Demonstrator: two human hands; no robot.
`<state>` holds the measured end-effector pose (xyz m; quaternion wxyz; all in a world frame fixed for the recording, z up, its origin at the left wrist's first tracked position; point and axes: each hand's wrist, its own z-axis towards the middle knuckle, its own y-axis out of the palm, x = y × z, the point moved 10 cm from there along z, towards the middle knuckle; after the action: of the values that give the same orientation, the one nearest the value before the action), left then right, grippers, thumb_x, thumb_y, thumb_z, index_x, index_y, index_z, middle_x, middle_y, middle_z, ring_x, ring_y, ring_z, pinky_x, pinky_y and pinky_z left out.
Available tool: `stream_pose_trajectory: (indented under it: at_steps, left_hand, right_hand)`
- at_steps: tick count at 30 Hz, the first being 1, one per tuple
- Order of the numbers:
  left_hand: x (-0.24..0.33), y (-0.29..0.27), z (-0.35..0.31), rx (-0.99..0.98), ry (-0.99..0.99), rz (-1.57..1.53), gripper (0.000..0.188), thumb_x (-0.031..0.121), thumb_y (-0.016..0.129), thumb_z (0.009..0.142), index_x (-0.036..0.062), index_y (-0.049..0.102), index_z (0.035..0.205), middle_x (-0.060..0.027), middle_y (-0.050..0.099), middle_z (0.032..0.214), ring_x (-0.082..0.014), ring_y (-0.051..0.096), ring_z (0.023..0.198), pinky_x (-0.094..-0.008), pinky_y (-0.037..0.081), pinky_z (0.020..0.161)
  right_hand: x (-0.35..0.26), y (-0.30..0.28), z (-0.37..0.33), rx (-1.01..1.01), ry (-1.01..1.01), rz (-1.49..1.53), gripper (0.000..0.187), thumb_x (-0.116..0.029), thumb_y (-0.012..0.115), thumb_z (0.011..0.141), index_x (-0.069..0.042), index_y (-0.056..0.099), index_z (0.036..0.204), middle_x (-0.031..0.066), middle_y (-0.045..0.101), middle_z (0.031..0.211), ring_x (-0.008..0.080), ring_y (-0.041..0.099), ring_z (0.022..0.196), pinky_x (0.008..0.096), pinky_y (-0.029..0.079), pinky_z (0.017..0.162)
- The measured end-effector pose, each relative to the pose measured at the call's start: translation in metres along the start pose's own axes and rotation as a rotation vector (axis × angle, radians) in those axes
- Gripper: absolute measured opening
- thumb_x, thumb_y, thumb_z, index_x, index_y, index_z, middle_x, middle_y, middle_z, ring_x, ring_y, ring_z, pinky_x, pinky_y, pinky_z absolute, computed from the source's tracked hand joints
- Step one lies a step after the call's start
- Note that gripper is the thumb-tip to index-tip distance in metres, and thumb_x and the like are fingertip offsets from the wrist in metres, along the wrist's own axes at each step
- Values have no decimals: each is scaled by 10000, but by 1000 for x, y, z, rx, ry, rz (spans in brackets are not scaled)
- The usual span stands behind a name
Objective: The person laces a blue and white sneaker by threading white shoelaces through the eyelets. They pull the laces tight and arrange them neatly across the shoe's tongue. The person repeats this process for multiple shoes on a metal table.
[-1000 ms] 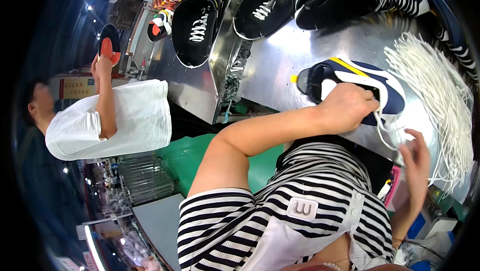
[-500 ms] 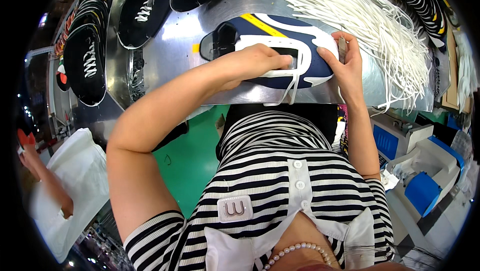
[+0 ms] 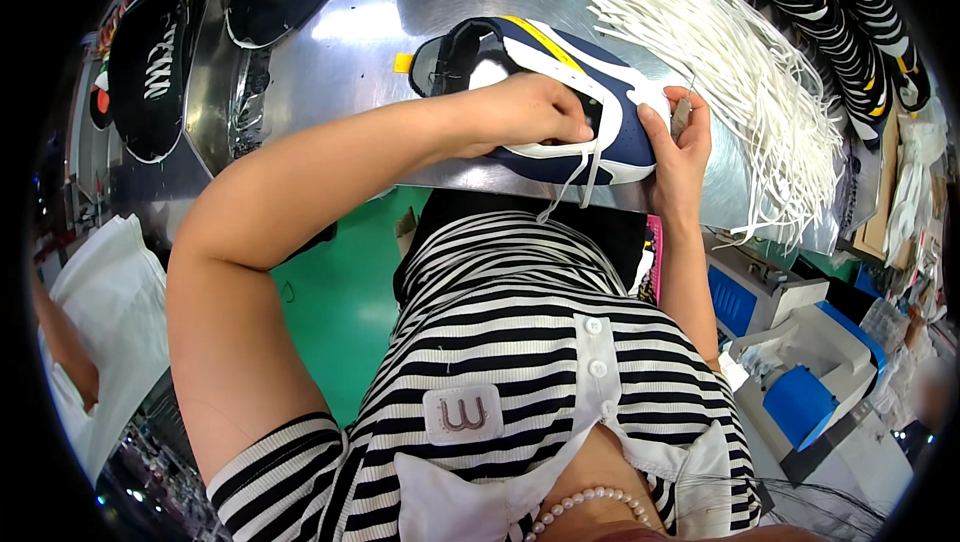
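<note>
A navy, white and yellow shoe (image 3: pixel 627 127) lies on the metal table, with its toe to the right and its opening to the left. A white shoelace (image 3: pixel 570 187) runs through the front of its throat and dangles over the near side. My left hand (image 3: pixel 545 110) reaches across the opening, its fingers closed beside the lace at the eyelet edge; what they pinch is hidden. My right hand (image 3: pixel 685 142) rests by the toe, thumb on the shoe. Between its fingers is an awl-like tool (image 3: pixel 682 115) with a brownish handle and thin metal tip pointing away.
A big heap of white shoelaces (image 3: pixel 735 72) spreads over the right of the metal table (image 3: pixel 330 92). Dark shoe uppers (image 3: pixel 150 82) stand stacked at the left, more uppers (image 3: pixel 850 52) at the far right. A grey-blue machine (image 3: pixel 810 382) stands lower right; another person's arm (image 3: pixel 70 342) shows at left.
My view has shifted a little, so the surroundings appear displaced. My left fingers have moved from inside the throat toward its near edge by the lace. My right hand still holds the tool at the toe.
</note>
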<state>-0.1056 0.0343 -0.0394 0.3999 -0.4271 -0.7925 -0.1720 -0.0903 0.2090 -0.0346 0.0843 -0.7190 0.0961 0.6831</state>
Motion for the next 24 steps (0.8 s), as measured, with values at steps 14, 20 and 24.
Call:
stream_pose_trajectory:
  at_steps: [14, 20, 24]
  left_hand:
    - [-5, 0, -11, 96, -7, -169, 255, 281, 687, 890, 60, 728, 1010, -8, 671, 960, -94, 582, 881, -228, 438, 829]
    - [-3, 4, -8, 19, -1, -142, 238, 239, 732, 853, 48, 729, 994, -33, 697, 965, -120, 612, 905, -247, 461, 845]
    - [-3, -34, -5, 437, 253, -221, 165, 96, 702, 832, 0, 734, 963, -60, 716, 881, -124, 638, 800, -274, 502, 739]
  right_hand:
    - [12, 7, -8, -70, 267, 100, 328, -121, 742, 852, -17, 538, 1086, 67, 601, 939, 112, 589, 794, 241, 498, 660]
    - [14, 5, -8, -62, 237, 91, 356, -145, 756, 845, -9, 542, 1095, 72, 601, 950, 113, 591, 791, 236, 497, 651]
    - [23, 1, -11, -56, 292, 136, 363, -155, 754, 848, 4, 542, 1096, 79, 606, 945, 121, 596, 781, 237, 497, 647]
